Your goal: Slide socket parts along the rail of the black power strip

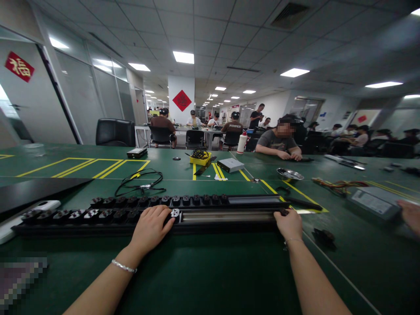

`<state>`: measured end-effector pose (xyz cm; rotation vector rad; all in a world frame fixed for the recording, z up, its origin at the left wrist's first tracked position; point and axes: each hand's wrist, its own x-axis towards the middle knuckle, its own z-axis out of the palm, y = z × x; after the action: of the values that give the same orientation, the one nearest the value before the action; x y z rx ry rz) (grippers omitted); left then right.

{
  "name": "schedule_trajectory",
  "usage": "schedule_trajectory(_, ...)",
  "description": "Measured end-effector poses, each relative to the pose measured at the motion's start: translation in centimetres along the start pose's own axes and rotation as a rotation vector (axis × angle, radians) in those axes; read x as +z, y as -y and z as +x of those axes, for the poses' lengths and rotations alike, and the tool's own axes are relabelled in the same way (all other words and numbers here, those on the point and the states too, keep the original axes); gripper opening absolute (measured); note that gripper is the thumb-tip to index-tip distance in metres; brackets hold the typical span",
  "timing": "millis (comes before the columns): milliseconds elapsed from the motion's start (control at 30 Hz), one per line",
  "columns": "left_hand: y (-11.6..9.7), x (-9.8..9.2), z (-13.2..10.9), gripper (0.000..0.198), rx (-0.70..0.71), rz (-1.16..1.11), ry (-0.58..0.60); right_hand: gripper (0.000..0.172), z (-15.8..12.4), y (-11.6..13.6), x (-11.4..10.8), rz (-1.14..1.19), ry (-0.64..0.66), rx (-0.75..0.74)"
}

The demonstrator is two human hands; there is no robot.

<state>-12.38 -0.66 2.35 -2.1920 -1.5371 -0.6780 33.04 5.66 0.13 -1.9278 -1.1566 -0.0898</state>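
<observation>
- Front rail point(229, 216): long, black, straight; lay flat, left to right, on the green table point(210, 271). Its right stretch showed a bare metallic channel.
- Plug modules point(106, 214): black, pins upward; sat in a close row along the front rail's left part. Those near its middle were partly hidden.
- Rear rail point(254, 200): similar; lay parallel, just behind, with modules leftward and a bare right stretch.

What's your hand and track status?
Left hand at near track, by plug modules. Right hand at track's right end, grip unclear. Far track close behind.
</observation>
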Motion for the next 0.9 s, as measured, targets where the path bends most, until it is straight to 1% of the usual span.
schedule_trajectory(100, 0.04, -0.01, 0.01, 0.027, -0.004, -0.005, 0.0, 0.023, -0.02, 0.12, -0.09, -0.051, 0.007, 0.011)
schedule_trajectory(233, -0.02, -0.13, 0.05, 0.027, -0.006, -0.016, -0.001, 0.023, -0.05, 0.2, -0.18, -0.037, 0.009, -0.004)
schedule_trajectory(433, 0.08, -0.03, 0.02, 0.027, -0.007, -0.013, 0.005, 0.023, -0.11, 0.22, -0.17, -0.027, 0.016, 0.021)
schedule_trajectory(667, 0.16, 0.03, 0.04, 0.027, -0.002, -0.027, -0.019, 0.026, -0.16, -0.03, -0.07, -0.029, 0.008, 0.032)
schedule_trajectory(800, 0.06, -0.1, 0.07, 0.028, -0.004, -0.021, -0.01, 0.025, -0.18, 0.09, -0.15, -0.044, 0.028, 0.033)
schedule_trajectory(900, 0.02, -0.13, 0.07, 0.027, -0.007, -0.021, -0.015, 0.026, -0.24, 0.21, -0.15, -0.041, 0.004, 0.03)
